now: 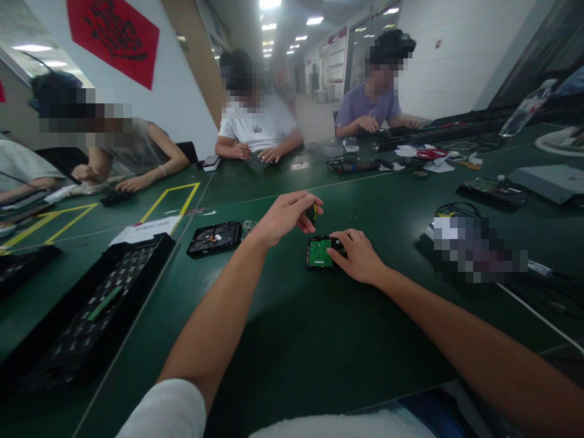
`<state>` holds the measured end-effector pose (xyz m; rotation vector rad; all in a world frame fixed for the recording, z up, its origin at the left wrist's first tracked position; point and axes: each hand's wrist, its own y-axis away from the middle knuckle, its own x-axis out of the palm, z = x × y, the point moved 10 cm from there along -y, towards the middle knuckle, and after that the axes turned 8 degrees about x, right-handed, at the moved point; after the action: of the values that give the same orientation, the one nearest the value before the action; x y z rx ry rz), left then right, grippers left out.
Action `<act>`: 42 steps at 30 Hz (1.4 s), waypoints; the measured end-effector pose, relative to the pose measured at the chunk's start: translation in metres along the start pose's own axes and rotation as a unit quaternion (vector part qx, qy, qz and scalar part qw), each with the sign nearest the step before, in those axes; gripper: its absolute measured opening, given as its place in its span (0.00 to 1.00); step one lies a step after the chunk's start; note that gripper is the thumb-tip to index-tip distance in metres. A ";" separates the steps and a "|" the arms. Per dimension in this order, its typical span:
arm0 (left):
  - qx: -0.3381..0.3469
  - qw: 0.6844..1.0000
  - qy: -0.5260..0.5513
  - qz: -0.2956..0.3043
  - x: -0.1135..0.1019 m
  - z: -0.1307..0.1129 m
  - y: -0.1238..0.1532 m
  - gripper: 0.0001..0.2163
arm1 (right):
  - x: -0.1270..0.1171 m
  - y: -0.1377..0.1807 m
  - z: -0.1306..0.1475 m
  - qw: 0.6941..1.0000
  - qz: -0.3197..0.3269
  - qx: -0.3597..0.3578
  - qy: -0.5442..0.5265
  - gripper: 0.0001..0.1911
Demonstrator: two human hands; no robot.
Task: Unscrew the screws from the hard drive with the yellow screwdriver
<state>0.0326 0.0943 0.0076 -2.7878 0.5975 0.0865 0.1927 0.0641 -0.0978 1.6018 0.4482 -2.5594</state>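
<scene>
My right hand (360, 258) holds the drive (320, 258), green board (320, 248) up, by its right end on the table (292, 340) before me; my left hand (292, 216) grips a black-and-yellow tool (312, 212), seemingly a screwdriver, over the far side. I judge this to be screwdriver work on the board, calling for a steady drive and upright tool; whether it touches, I can't tell.
</scene>
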 end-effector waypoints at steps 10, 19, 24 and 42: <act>-0.014 0.998 -0.027 -0.053 -0.014 0.005 0.000 0.08 | 0.003 -0.001 0.001 1.000 0.002 -0.001 0.019 0.32; 0.022 0.995 -0.092 -0.028 -0.008 -0.004 -0.001 0.09 | 0.003 -0.001 -0.001 1.000 0.013 0.007 0.013 0.33; -0.001 0.999 -0.047 0.002 -0.001 -0.001 0.001 0.13 | 0.003 -0.001 -0.001 1.000 0.016 0.007 0.013 0.31; -0.013 0.997 -0.070 -0.031 -0.008 0.003 0.000 0.10 | 0.003 -0.001 0.000 1.000 0.011 0.005 0.013 0.31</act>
<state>0.0256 0.0986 0.0056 -2.7927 0.4795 0.2745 0.1912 0.0651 -0.0998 1.6375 0.4183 -2.5323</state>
